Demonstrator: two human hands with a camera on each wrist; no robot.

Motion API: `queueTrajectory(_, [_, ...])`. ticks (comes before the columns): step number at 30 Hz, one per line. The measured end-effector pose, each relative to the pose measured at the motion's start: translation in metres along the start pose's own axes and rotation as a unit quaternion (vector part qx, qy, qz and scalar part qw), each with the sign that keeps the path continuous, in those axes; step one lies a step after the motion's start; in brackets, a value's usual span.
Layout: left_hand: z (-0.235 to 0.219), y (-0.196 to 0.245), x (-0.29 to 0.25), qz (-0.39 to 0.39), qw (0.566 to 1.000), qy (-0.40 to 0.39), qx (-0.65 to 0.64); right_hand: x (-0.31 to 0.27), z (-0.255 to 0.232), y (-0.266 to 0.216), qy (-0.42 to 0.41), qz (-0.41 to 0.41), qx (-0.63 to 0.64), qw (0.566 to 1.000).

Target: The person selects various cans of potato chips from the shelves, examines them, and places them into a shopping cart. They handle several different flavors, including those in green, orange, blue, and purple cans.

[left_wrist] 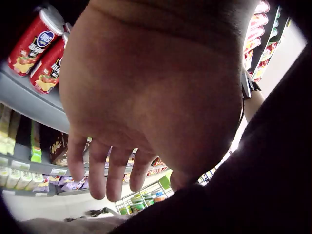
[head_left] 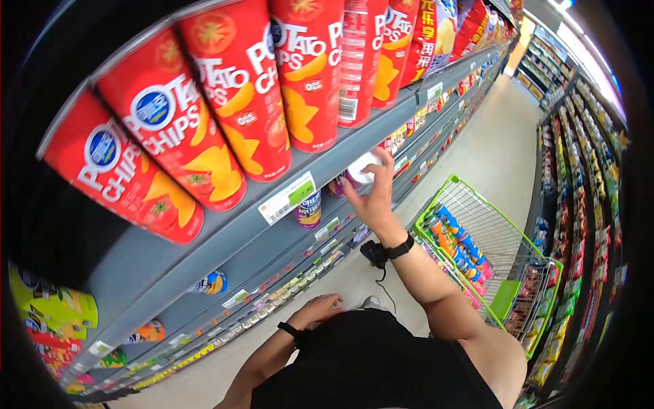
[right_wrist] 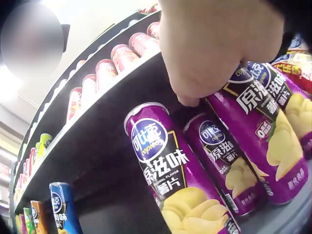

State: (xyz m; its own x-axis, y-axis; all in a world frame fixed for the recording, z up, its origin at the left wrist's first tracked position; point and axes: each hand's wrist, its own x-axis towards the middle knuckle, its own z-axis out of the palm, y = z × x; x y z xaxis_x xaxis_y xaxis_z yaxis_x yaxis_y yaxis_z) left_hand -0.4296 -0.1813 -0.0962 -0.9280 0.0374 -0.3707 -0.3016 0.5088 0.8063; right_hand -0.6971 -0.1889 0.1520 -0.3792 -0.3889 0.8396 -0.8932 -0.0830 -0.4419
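My right hand (head_left: 377, 202) reaches under the upper shelf edge and grips a purple can of potato chips (right_wrist: 265, 141) by its top, thumb and fingers curled at the white lid (head_left: 361, 170). In the right wrist view the hand covers that can's top. Beside it stand a shorter-looking purple can (right_wrist: 226, 165) and another purple can (right_wrist: 170, 165) closer to the camera. My left hand (head_left: 319, 309) hangs low by the body with relaxed fingers and holds nothing; the left wrist view shows its palm and spread fingers.
Red potato chip cans (head_left: 235, 95) line the shelf above, over a price tag (head_left: 287, 198). A green-rimmed shopping cart (head_left: 504, 225) with several blue, orange and pink cans stands right. Snack shelves (head_left: 579, 191) run along the aisle's far side. A black device with a cable (head_left: 373, 254) shows below the right wrist.
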Motion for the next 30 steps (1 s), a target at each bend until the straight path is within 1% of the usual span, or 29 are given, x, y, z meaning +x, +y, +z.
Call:
queueTrajectory(3, [0.002,-0.002,0.004,0.011,1.0,-0.016,0.001,-0.024,-0.013,-0.001,0.068,0.038,0.067,0.995])
queueTrajectory(4, [0.002,-0.001,0.006,0.01,1.0,-0.022,-0.001,-0.026,-0.023,-0.006,0.089,0.022,0.026,0.995])
queueTrajectory(7, [0.005,0.0,0.015,0.02,0.999,-0.032,-0.007,-0.047,-0.049,0.003,0.034,0.173,0.109,0.978])
queueTrajectory(8, [0.007,0.001,0.017,0.024,0.999,-0.033,-0.01,-0.057,-0.058,0.008,0.02,0.203,0.112,0.973])
queueTrajectory(11, [0.009,0.008,0.028,0.039,0.998,-0.044,-0.003,-0.068,-0.079,0.014,-0.039,0.218,0.089,0.971])
queueTrajectory(12, [0.004,0.016,0.032,0.036,0.998,-0.05,-0.007,-0.073,-0.082,0.019,-0.036,0.217,0.113,0.969])
queueTrajectory(13, [0.002,0.023,0.036,0.035,0.999,-0.035,-0.02,-0.076,-0.087,0.022,-0.02,0.215,0.123,0.969])
queueTrajectory(15, [-0.005,0.038,0.047,0.029,0.999,0.003,-0.044,-0.078,-0.096,0.029,0.008,0.207,0.153,0.966])
queueTrajectory(16, [-0.01,0.046,0.052,0.03,0.996,0.054,-0.057,-0.071,-0.105,0.028,0.024,0.187,0.121,0.974])
queueTrajectory(17, [-0.014,0.056,0.058,0.03,0.992,0.105,-0.07,-0.074,-0.108,0.037,0.069,0.213,0.192,0.956])
queueTrajectory(18, [-0.018,0.068,0.063,0.03,0.984,0.156,-0.084,-0.071,-0.118,0.047,0.08,0.205,0.207,0.953])
queueTrajectory(20, [-0.026,0.102,0.073,0.067,0.94,0.329,-0.064,-0.062,-0.138,0.063,0.104,0.2,0.242,0.944])
queueTrajectory(21, [-0.029,0.123,0.08,0.084,0.906,0.411,-0.053,-0.055,-0.153,0.073,0.065,0.215,0.248,0.942])
queueTrajectory(23, [-0.034,0.166,0.098,0.119,0.852,0.506,-0.053,-0.041,-0.185,0.093,-0.01,0.244,0.258,0.935])
queueTrajectory(24, [-0.038,0.185,0.106,0.136,0.824,0.548,-0.05,-0.036,-0.197,0.096,-0.015,0.278,0.303,0.911])
queueTrajectory(26, [-0.042,0.227,0.128,0.162,0.811,0.562,-0.025,-0.041,-0.217,0.123,-0.031,0.282,0.318,0.905])
queueTrajectory(27, [-0.038,0.241,0.142,0.172,0.809,0.563,-0.015,-0.047,-0.228,0.135,-0.036,0.291,0.323,0.9])
queueTrajectory(28, [-0.034,0.248,0.158,0.18,0.829,0.53,-0.001,-0.048,-0.24,0.14,-0.047,0.314,0.308,0.897])
queueTrajectory(29, [-0.023,0.253,0.169,0.157,0.856,0.49,-0.056,-0.06,-0.243,0.154,-0.005,0.332,0.328,0.884])
queueTrajectory(30, [-0.013,0.258,0.18,0.134,0.877,0.449,-0.108,-0.068,-0.251,0.167,0.016,0.38,0.35,0.856])
